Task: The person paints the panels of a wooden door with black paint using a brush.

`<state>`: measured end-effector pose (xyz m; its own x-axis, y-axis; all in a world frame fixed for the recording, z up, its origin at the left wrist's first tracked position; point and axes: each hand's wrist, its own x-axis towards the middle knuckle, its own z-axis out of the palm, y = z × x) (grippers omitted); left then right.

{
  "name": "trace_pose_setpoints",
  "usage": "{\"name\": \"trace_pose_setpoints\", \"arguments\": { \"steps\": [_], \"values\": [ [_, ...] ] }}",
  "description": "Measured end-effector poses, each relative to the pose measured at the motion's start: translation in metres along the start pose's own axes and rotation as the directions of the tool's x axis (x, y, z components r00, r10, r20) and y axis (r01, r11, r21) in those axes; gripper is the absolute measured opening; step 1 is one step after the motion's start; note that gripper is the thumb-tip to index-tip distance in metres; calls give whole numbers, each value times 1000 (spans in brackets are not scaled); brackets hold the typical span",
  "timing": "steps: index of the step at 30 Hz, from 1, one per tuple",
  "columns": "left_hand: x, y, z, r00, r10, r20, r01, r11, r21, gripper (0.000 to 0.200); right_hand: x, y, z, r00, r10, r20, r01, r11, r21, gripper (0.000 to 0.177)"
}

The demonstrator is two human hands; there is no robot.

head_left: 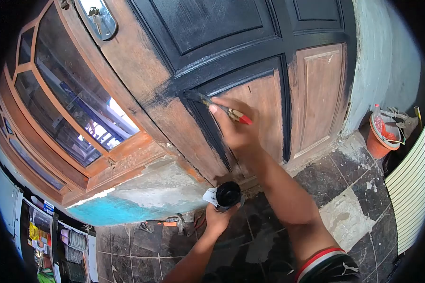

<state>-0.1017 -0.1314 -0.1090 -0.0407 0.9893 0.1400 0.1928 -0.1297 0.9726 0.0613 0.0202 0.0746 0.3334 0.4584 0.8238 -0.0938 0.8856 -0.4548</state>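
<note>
On the door [264, 101], seen in the head view, the dark bristles of a paintbrush [204, 99] touch the black upper left corner of a partly coated lower panel. The right hand [241, 129] has its fingers closed around the brush's handle, which shows red and cream at the end. Just below the door's bottom edge, the left hand [217, 218] curls its fingers around a cup [228, 194] coated dark inside; a small white piece [210, 196] shows beside its rim. The door's upper panels are black, while its lower panels still show brown wood inside dark borders, the right one barely coated at its edges. On the door's left side is a metal lock plate [109, 29] with keys [95, 20]. Left of the door stands a wood-framed window [71, 80]; on the floor below that side lies a hammer [170, 223]. Right of the door sits an orange bucket [380, 147].
</note>
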Motion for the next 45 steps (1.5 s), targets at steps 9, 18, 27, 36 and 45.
{"name": "trace_pose_setpoints", "arguments": {
  "steps": [9,18,27,36,45],
  "values": [
    [-5,-19,-6,997,-49,60,52,997,-52,62,8,-19,-14,995,57,83,-51,996,-74,15],
    [-3,-26,-1,1000,-18,14,19,996,-92,59,0,-10,-23,983,161,86,-155,986,-69,15],
    [-14,-57,-5,991,-132,2,129,972,-195,57,-166,71,-91,916,303,263,-200,914,-353,18],
    [-26,-70,-19,995,-99,-32,91,975,-204,58,-182,96,-116,837,391,383,-194,866,-461,20],
    [-27,-72,-25,994,-103,-44,93,976,-196,56,-178,81,-90,958,239,156,-215,964,-158,21]
  ]
}}
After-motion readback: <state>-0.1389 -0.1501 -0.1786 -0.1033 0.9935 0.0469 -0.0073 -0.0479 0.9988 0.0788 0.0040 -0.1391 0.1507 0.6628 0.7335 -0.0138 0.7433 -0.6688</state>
